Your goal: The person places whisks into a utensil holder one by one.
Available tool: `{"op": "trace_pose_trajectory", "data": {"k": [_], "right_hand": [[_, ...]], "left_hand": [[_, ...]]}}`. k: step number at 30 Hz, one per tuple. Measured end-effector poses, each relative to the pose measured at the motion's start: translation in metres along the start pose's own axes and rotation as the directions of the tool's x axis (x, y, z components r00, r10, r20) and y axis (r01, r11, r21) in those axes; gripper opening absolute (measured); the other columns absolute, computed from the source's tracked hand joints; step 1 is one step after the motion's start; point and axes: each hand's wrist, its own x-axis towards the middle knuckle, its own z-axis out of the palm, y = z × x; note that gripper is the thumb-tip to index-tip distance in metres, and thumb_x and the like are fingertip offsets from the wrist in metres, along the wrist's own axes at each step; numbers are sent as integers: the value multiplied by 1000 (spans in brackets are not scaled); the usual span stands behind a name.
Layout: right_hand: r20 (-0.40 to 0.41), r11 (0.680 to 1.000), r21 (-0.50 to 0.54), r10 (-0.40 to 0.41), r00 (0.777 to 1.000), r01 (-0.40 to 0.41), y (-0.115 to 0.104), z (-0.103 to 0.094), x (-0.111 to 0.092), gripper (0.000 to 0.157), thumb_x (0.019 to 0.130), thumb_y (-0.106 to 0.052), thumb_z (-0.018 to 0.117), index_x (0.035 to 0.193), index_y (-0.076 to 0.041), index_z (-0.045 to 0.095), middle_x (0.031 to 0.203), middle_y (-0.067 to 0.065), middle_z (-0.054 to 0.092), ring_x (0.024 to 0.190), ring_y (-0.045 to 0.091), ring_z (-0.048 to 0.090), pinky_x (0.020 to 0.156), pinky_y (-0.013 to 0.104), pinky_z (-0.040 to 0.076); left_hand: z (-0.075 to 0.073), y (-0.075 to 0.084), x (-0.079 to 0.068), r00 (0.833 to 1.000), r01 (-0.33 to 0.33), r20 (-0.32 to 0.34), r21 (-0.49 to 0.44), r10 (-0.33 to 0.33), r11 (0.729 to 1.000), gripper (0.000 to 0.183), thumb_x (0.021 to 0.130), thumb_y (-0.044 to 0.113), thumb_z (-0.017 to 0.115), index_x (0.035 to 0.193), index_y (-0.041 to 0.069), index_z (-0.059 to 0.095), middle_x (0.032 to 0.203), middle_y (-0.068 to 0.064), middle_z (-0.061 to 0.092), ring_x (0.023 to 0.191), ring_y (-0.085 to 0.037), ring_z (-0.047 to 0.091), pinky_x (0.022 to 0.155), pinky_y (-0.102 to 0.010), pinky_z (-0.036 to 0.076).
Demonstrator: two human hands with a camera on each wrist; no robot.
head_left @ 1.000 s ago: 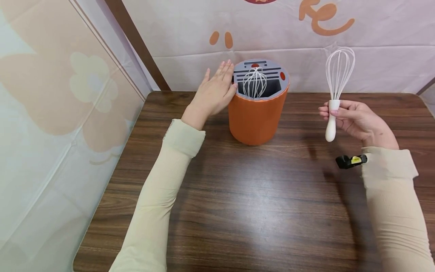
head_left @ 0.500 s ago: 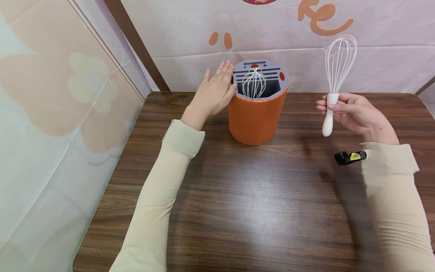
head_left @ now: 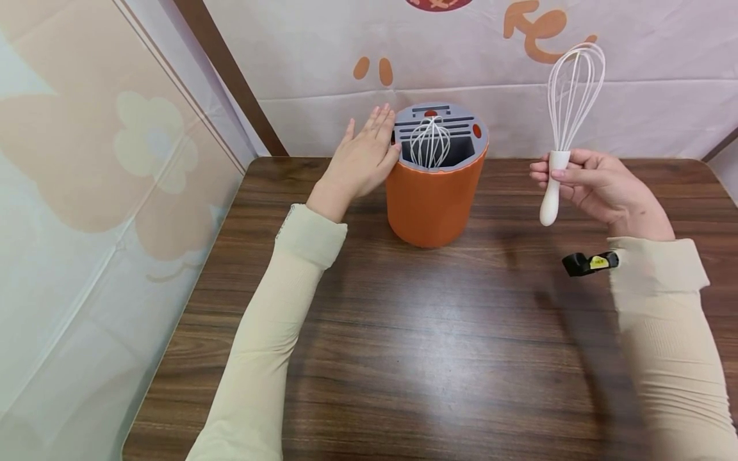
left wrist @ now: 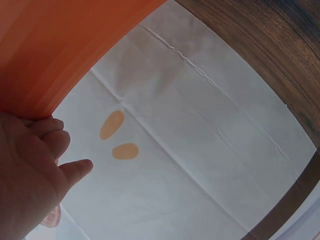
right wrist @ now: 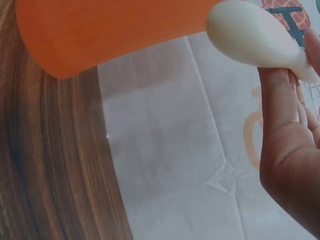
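An orange utensil holder (head_left: 434,208) with a grey slotted top (head_left: 439,110) stands near the table's back edge. From its large front compartment rises the wire head of a white whisk (head_left: 429,142); that whisk's lower part is hidden inside. My left hand (head_left: 363,157) rests against the holder's left side and rim, fingers straight. Off to the right, my right hand (head_left: 599,189) pinches a second white whisk (head_left: 556,168) by its handle between thumb and fingers. This whisk is held in the air, wires up and tilted slightly right. The right wrist view shows its rounded handle end (right wrist: 250,35) close up.
The brown wood-grain table (head_left: 426,358) spreads out in front of the holder. Behind it hangs a pale printed cloth (head_left: 317,51), and another patterned panel (head_left: 86,256) borders the left side. A black wrist camera mount (head_left: 589,263) juts from the right sleeve.
My right hand has raised the second whisk and brought it slightly left, toward the holder. The left hand and the holder keep their places.
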Motion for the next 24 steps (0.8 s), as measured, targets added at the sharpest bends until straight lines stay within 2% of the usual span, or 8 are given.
{"op": "trace_pose_trajectory", "data": {"k": [4, 12, 24], "right_hand": [[15, 1000, -8, -5, 1000, 5, -1, 4, 4, 31, 93, 21, 31, 110, 19, 58, 107, 29, 65, 102, 33, 65, 90, 36, 49], [21, 1000, -19, -8, 1000, 9, -5, 13, 9, 30, 93, 21, 33, 109, 18, 58, 105, 28, 66, 100, 33, 66, 87, 37, 51], [-2, 996, -84, -14, 1000, 14, -11, 26, 17, 28, 93, 20, 35, 107, 16, 59, 103, 26, 67, 98, 32, 66, 86, 36, 51]], "left_hand": [[1, 0, 0, 1000, 0, -4, 7, 0, 1000, 60, 103, 38, 16, 154, 8, 4, 159, -3, 0, 144, -12, -6, 115, -44, -2], [1, 0, 0, 1000, 1, -5, -5, -1, 1000, 61, 103, 39, 16, 154, 8, 4, 160, -3, 0, 144, -11, -7, 115, -42, -5], [1, -2, 0, 1000, 1, -11, -4, -2, 1000, 61, 103, 39, 17, 154, 7, 6, 159, -2, -1, 144, -12, -6, 115, -42, -5]]}}
